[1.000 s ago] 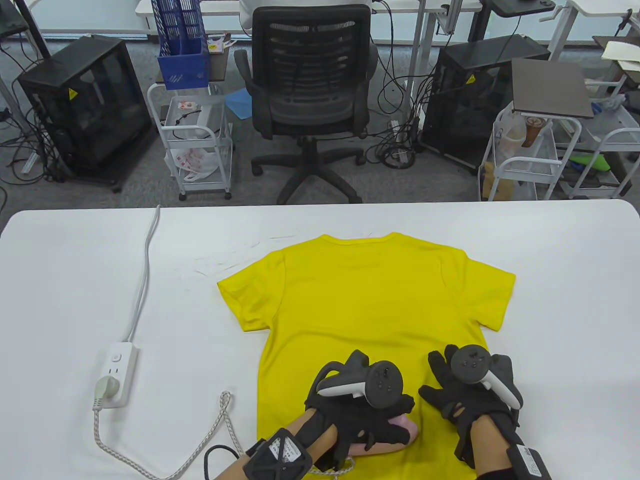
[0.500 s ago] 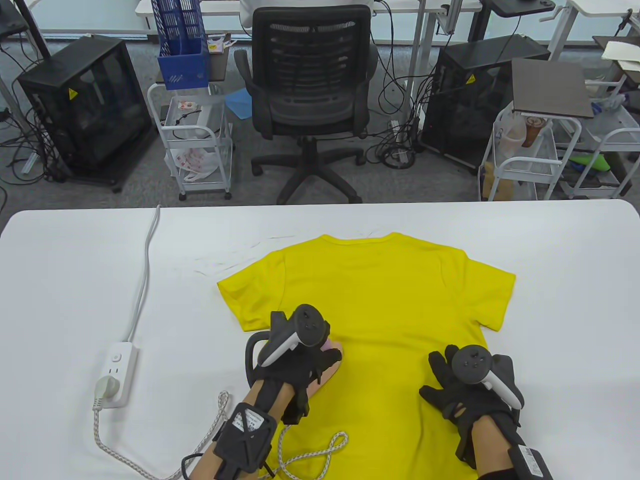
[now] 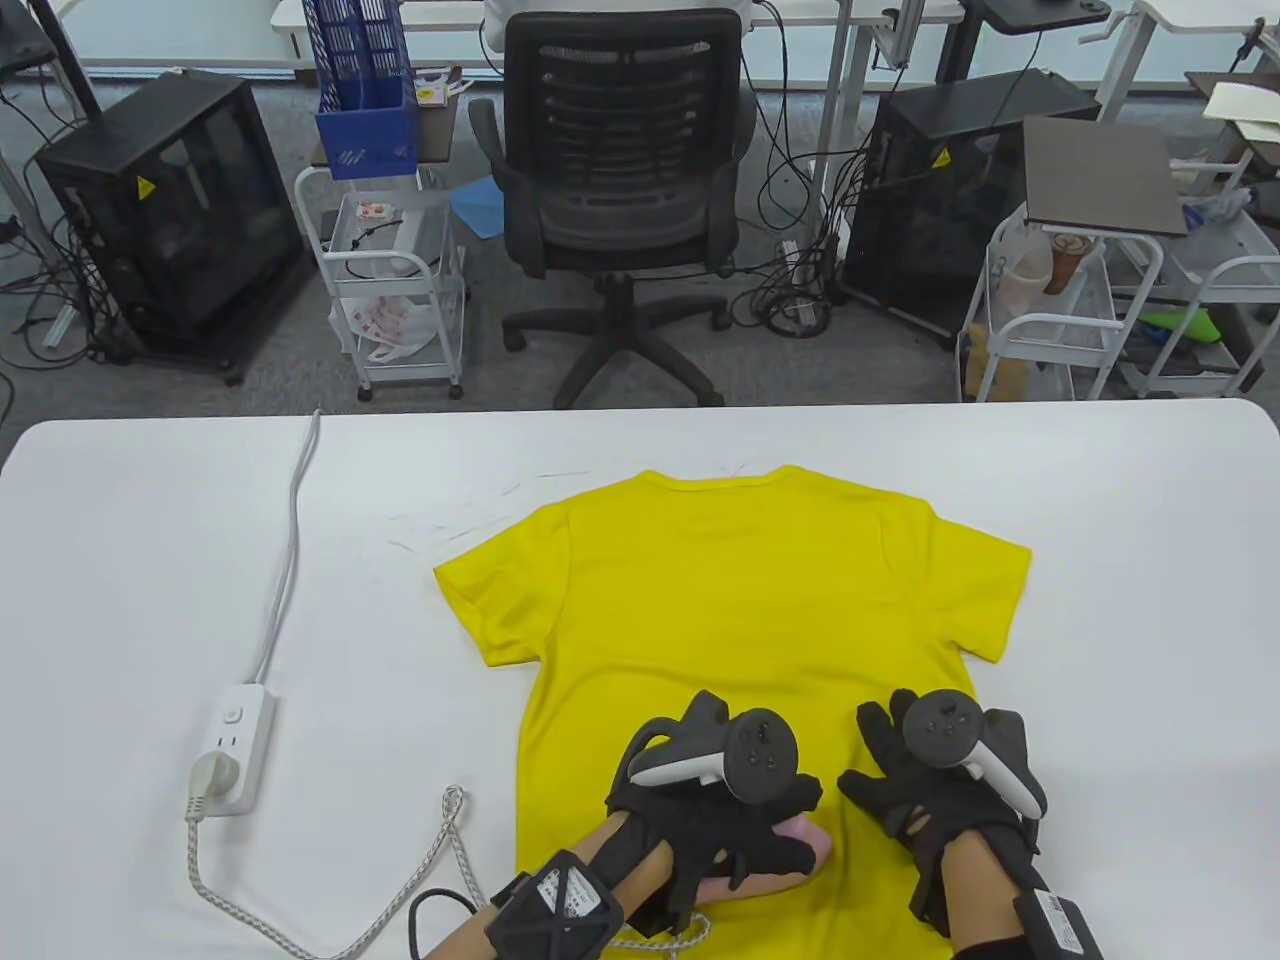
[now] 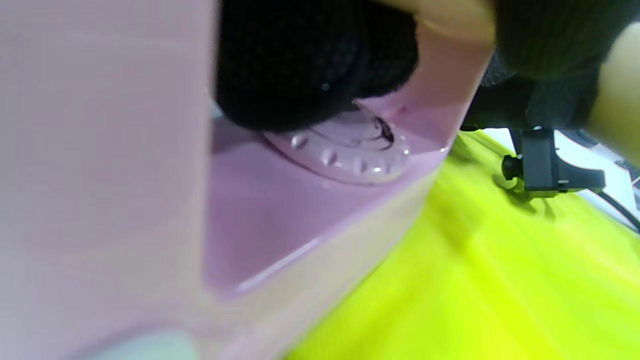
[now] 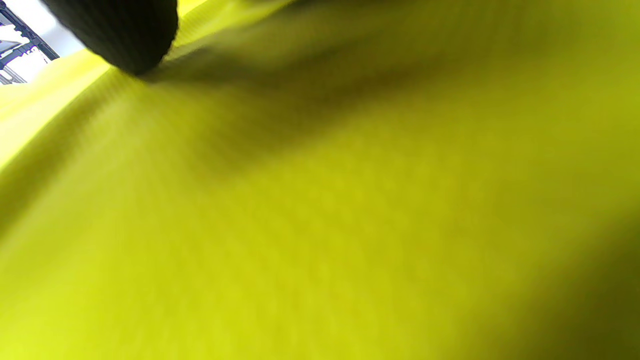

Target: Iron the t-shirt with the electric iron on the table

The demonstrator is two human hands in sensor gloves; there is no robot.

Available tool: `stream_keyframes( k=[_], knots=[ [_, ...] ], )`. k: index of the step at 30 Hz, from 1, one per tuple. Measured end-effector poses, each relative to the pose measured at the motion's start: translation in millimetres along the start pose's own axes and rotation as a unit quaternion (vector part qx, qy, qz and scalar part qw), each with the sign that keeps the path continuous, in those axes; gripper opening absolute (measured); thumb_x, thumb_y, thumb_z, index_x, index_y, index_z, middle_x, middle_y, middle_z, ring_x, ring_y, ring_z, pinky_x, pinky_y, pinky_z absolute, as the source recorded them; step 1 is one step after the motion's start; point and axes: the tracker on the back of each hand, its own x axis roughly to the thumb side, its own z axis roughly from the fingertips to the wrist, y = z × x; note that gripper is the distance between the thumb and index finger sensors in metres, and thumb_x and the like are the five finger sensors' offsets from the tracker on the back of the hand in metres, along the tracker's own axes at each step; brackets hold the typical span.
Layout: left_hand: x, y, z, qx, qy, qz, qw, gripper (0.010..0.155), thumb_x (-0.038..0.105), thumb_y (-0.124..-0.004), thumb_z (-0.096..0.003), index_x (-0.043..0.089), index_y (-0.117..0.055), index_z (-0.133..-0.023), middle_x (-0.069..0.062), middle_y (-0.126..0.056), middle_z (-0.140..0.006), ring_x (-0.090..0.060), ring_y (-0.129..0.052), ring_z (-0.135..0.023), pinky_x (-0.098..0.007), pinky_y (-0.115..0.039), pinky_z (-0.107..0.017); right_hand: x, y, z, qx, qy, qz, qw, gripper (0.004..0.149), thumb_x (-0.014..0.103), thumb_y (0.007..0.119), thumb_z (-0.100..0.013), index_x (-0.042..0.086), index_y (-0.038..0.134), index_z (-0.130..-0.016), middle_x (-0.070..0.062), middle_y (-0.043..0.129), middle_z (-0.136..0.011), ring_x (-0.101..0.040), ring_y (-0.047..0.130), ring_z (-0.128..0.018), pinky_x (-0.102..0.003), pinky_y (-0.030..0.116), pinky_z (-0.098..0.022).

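Note:
A yellow t-shirt [image 3: 740, 600] lies flat on the white table [image 3: 150, 520], neck away from me. My left hand [image 3: 740, 830] grips the handle of a pink electric iron [image 3: 800, 850], which sits on the shirt's lower part near the hem. In the left wrist view the iron's pink body and dial [image 4: 350, 145] fill the frame above the shirt [image 4: 500, 280]. My right hand [image 3: 920, 790] rests flat, fingers spread, on the shirt's lower right. The right wrist view shows only shirt fabric [image 5: 320, 210] and one fingertip [image 5: 125, 35].
A white power strip [image 3: 232, 745] with a plug in it lies at the table's left. The iron's braided cord [image 3: 430, 870] runs from it along the front edge. An office chair [image 3: 620, 200], carts and cabinets stand beyond the far edge.
My left hand slid the iron from the shirt's lower part up-left to its left side, then back down-right near the hem. My right hand has stayed pressed in place.

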Motion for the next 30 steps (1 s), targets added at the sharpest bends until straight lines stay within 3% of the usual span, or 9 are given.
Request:
stream_keyframes(
  k=[3,6,10,12,15,19,21,26,30],
  knots=[
    [-10.7,6.6,2.0,0.031,0.037,-0.017,0.999,0.075,0.066,-0.081,-0.0373,0.036,-0.060,-0.103,0.006,-0.095,-0.066,-0.016,-0.105,-0.033,-0.043,-0.088,-0.037,-0.2,-0.3,0.0,0.002,0.000,-0.002,1.000,0.077,0.059,0.073,-0.045,0.038,0.028,-0.104,-0.001,0.007,-0.111,-0.030,-0.001,-0.099,-0.061,0.008,-0.066],
    [-44.2,20.3,6.3,0.080,0.139,-0.040,0.986,0.076,0.065,-0.082,-0.0374,0.037,-0.058,-0.104,0.006,-0.094,-0.067,-0.017,-0.105,-0.035,-0.044,-0.087,-0.039,-0.8,-0.5,0.2,0.001,-0.001,-0.001,1.000,0.077,0.059,0.073,-0.045,0.038,0.028,-0.104,-0.001,0.007,-0.111,-0.030,0.000,-0.099,-0.060,0.009,-0.066],
    [-102.0,32.4,21.7,0.107,0.254,0.042,0.960,0.076,0.063,-0.082,-0.0390,0.035,-0.056,-0.104,0.005,-0.093,-0.068,-0.017,-0.103,-0.035,-0.045,-0.086,-0.039,-1.4,-0.6,0.6,0.001,-0.001,-0.002,1.000,0.077,0.059,0.073,-0.045,0.038,0.028,-0.104,-0.001,0.008,-0.111,-0.029,0.000,-0.099,-0.061,0.009,-0.066],
    [-120.3,34.6,29.9,0.110,0.277,0.073,0.952,0.076,0.063,-0.082,-0.0398,0.034,-0.056,-0.105,0.004,-0.093,-0.068,-0.018,-0.103,-0.035,-0.045,-0.086,-0.039,-1.3,-0.4,0.6,0.001,-0.001,-0.002,1.000,0.077,0.059,0.073,-0.045,0.038,0.028,-0.104,-0.001,0.007,-0.111,-0.030,0.000,-0.099,-0.061,0.009,-0.066],
    [-132.8,33.5,34.9,0.105,0.244,0.127,0.956,0.075,0.062,-0.082,-0.0402,0.033,-0.059,-0.104,0.003,-0.093,-0.067,-0.017,-0.103,-0.033,-0.044,-0.086,-0.038,-0.6,0.0,0.4,0.001,0.000,-0.001,1.000,0.077,0.059,0.073,-0.045,0.037,0.028,-0.104,-0.001,0.007,-0.111,-0.030,-0.001,-0.099,-0.061,0.008,-0.066],
    [-109.2,29.6,25.2,0.075,0.192,0.100,0.973,0.074,0.063,-0.081,-0.0401,0.033,-0.059,-0.104,0.004,-0.093,-0.067,-0.017,-0.104,-0.033,-0.043,-0.087,-0.037,-0.8,-0.2,0.2,0.001,0.001,-0.003,1.000,0.077,0.059,0.073,-0.045,0.038,0.028,-0.104,-0.001,0.007,-0.111,-0.030,-0.001,-0.099,-0.061,0.008,-0.066],
    [-80.4,21.8,13.2,0.033,0.122,0.094,0.988,0.074,0.065,-0.080,-0.0404,0.033,-0.059,-0.104,0.005,-0.093,-0.068,-0.016,-0.104,-0.034,-0.042,-0.088,-0.038,-0.8,-0.4,0.1,0.000,0.002,-0.002,1.000,0.077,0.059,0.073,-0.045,0.038,0.028,-0.104,-0.001,0.007,-0.111,-0.030,-0.001,-0.099,-0.061,0.008,-0.066],
    [-8.0,1.9,-0.7,-0.018,-0.004,0.018,1.000,0.075,0.066,-0.078,-0.0395,0.034,-0.059,-0.104,0.007,-0.093,-0.068,-0.015,-0.105,-0.035,-0.041,-0.088,-0.039,-1.1,-0.4,0.4,-0.001,0.002,-0.001,1.000,0.077,0.059,0.073,-0.045,0.038,0.028,-0.104,-0.001,0.007,-0.111,-0.029,-0.001,-0.099,-0.061,0.008,-0.066],
    [5.0,-0.5,1.2,-0.003,-0.011,-0.019,1.000,0.075,0.067,-0.078,-0.0378,0.036,-0.060,-0.103,0.007,-0.094,-0.067,-0.015,-0.105,-0.034,-0.041,-0.088,-0.039,-1.1,-0.3,0.4,-0.001,0.002,-0.001,1.000,0.077,0.059,0.073,-0.045,0.038,0.028,-0.104,-0.001,0.007,-0.111,-0.030,-0.001,-0.099,-0.061,0.008,-0.066]
  ],
)
